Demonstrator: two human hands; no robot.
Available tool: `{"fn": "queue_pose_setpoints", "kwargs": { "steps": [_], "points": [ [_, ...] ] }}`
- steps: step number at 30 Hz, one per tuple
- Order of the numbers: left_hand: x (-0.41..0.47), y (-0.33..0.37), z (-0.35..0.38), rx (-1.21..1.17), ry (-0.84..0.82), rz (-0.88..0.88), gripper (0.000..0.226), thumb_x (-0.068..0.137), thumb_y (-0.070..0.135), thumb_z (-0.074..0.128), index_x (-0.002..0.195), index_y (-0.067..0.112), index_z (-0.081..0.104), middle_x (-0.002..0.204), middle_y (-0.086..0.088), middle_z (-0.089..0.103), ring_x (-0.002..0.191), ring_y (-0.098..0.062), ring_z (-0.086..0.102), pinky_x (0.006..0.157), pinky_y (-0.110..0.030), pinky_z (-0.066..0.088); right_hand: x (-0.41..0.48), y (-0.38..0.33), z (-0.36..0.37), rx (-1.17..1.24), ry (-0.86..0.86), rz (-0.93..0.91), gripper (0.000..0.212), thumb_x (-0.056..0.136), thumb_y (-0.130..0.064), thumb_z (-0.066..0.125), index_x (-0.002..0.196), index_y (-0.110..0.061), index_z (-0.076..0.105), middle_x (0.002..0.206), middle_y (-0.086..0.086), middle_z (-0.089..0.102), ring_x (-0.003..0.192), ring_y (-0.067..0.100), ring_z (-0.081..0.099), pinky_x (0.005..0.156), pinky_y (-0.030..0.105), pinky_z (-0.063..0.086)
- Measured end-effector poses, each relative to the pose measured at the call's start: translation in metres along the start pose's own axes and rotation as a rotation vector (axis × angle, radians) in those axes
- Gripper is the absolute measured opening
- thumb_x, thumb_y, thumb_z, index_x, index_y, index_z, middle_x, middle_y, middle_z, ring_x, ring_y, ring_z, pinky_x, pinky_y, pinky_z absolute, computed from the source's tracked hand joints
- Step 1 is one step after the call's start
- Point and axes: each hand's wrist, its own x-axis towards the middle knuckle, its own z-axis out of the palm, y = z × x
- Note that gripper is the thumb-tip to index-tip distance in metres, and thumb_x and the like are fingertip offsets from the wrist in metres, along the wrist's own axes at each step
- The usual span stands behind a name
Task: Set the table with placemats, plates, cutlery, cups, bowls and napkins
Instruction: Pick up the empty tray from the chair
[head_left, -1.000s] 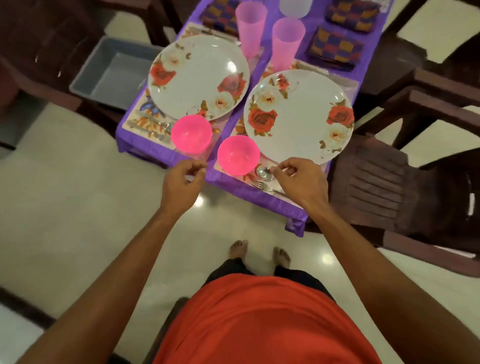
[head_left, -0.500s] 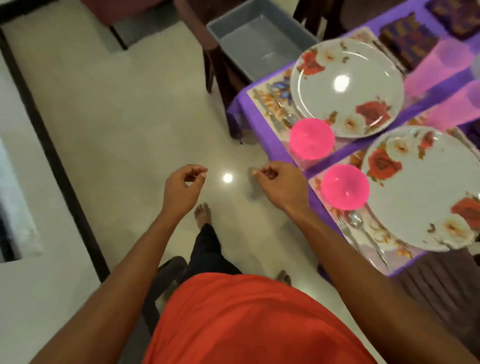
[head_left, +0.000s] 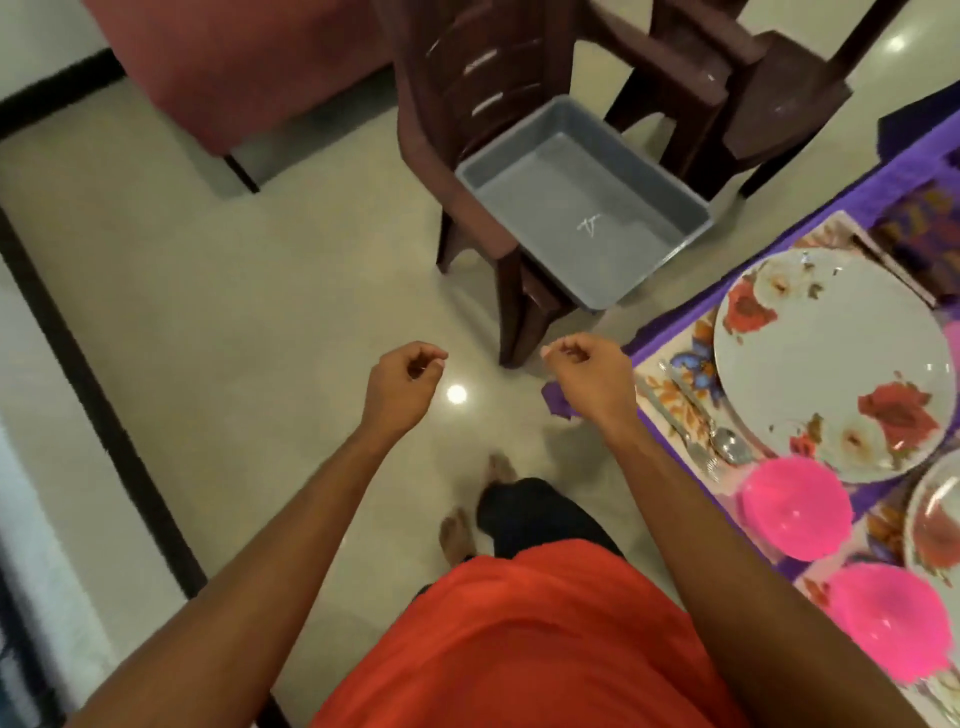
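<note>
Beside the purple-clothed table (head_left: 860, 195), the left hand (head_left: 402, 376) and right hand (head_left: 589, 376) hung loosely curled, holding nothing. The white flowered round plate (head_left: 831, 364), round pink plastic bowl (head_left: 795, 506) and silver spoon (head_left: 729, 444) sat together on a flowered placemat (head_left: 675, 397), ready for one eater. The grey plastic tub (head_left: 571, 197) sat on the brown chair (head_left: 467, 104), close by for reaching.

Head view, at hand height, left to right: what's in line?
left hand → light spot on the floor → right hand → cutlery → floral plate. The grey tub is left out because it sits above this line.
</note>
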Motion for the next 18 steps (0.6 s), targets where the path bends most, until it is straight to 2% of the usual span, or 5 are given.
{"fn": "queue_pose_setpoints", "kwargs": {
  "steps": [5, 10, 13, 16, 18],
  "points": [
    [0.12, 0.048, 0.012, 0.085, -0.127, 0.089, 0.013, 0.095, 0.016, 0.063, 0.101, 0.023, 0.073, 0.095, 0.013, 0.07, 0.089, 0.0, 0.064, 0.073, -0.002, 0.044, 0.105, -0.005, 0.008, 0.279, 0.038, 0.181, 0.032, 0.091, -0.034, 0.071, 0.121, -0.025, 0.062, 0.086, -0.009, 0.064, 0.078, 0.009, 0.061, 0.078, 0.03, 0.05],
    [0.231, 0.087, 0.032, 0.209, -0.211, 0.161, 0.014, 0.093, 0.012, 0.065, 0.101, 0.021, 0.071, 0.095, 0.015, 0.068, 0.084, 0.003, 0.062, 0.076, 0.0, 0.041, 0.204, 0.024, 0.013, 0.37, 0.146, 0.475, 0.054, 0.089, -0.032, 0.073, 0.138, -0.021, 0.051, 0.11, 0.002, 0.06, 0.101, 0.022, 0.063, 0.085, 0.034, 0.049],
    [0.301, 0.103, 0.045, 0.33, -0.304, 0.197, 0.021, 0.091, 0.013, 0.067, 0.111, 0.013, 0.071, 0.105, 0.002, 0.071, 0.094, -0.01, 0.065, 0.087, -0.015, 0.049, 0.24, 0.041, 0.011, 0.423, 0.22, 0.668, 0.058, 0.086, -0.025, 0.072, 0.14, -0.016, 0.051, 0.122, 0.007, 0.061, 0.108, 0.029, 0.062, 0.092, 0.046, 0.055],
    [0.372, 0.109, 0.066, 0.409, -0.372, 0.166, 0.029, 0.089, 0.013, 0.07, 0.118, 0.011, 0.068, 0.11, -0.006, 0.071, 0.102, -0.02, 0.066, 0.094, -0.03, 0.05, 0.263, 0.061, 0.014, 0.507, 0.266, 0.818, 0.062, 0.086, -0.022, 0.07, 0.143, -0.014, 0.046, 0.119, 0.011, 0.061, 0.094, 0.024, 0.059, 0.075, 0.039, 0.055],
    [0.416, 0.111, 0.085, 0.485, -0.422, 0.127, 0.042, 0.089, 0.016, 0.071, 0.13, 0.011, 0.062, 0.122, -0.008, 0.067, 0.112, -0.025, 0.064, 0.099, -0.034, 0.048, 0.28, 0.077, 0.021, 0.505, 0.305, 0.858, 0.072, 0.084, -0.022, 0.072, 0.148, -0.015, 0.041, 0.13, 0.015, 0.061, 0.101, 0.026, 0.062, 0.082, 0.038, 0.054]
  ]
}}
